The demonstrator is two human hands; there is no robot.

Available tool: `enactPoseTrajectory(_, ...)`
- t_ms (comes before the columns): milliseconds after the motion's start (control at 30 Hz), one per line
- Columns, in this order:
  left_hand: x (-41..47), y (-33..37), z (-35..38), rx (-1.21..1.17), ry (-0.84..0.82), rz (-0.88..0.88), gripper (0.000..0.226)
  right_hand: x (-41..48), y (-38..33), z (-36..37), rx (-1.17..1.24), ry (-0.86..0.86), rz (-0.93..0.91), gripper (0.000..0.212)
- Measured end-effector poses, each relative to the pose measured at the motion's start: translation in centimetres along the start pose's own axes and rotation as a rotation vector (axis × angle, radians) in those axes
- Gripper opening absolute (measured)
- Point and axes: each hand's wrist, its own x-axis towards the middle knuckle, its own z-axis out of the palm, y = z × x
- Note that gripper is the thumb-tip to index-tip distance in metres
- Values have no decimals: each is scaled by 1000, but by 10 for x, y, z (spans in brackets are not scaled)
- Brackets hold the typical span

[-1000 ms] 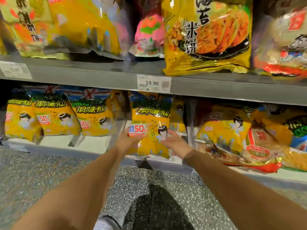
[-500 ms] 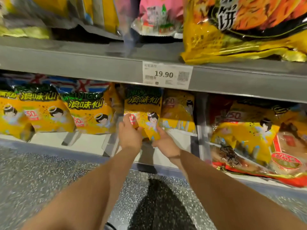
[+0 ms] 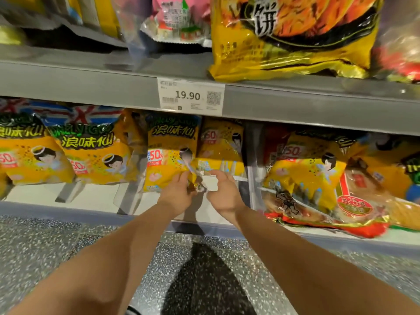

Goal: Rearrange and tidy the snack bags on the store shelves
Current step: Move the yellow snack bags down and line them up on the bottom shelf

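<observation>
On the lower shelf [image 3: 91, 195] a yellow snack bag [image 3: 169, 160] stands upright near the front edge, mid-length, with a second yellow bag [image 3: 221, 142] just beside it to the right. The left hand [image 3: 176, 193] pinches its lower right corner with curled fingers. The right hand [image 3: 223, 194] is near, fingers curled; whether they hold anything cannot be told. A price tag [image 3: 192, 96] sits on the upper shelf [image 3: 68, 80] front edge

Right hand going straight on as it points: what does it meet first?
The right hand would probably meet the rear yellow bag, beside the front yellow bag the left hand pinches; depth is unclear.
</observation>
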Motion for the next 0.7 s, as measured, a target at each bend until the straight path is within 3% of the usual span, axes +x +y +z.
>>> enactPoseTrajectory(133, -1, 16, -10, 58, 6, -8, 40, -14, 4, -20, 61, -37, 28, 52)
enactPoseTrajectory(300, -15, 74, -25, 58, 108, 157, 26, -34, 5, -58, -1, -19, 21, 42)
enactPoseTrajectory(500, -31, 154, -9, 13, 101, 339, 26, -60, 22, -117, -136, 206, 50, 34)
enactPoseTrajectory(700, -36, 190, 29, -111, 2, 287, 60, -84, 68, -162, -199, 462, 140, 26)
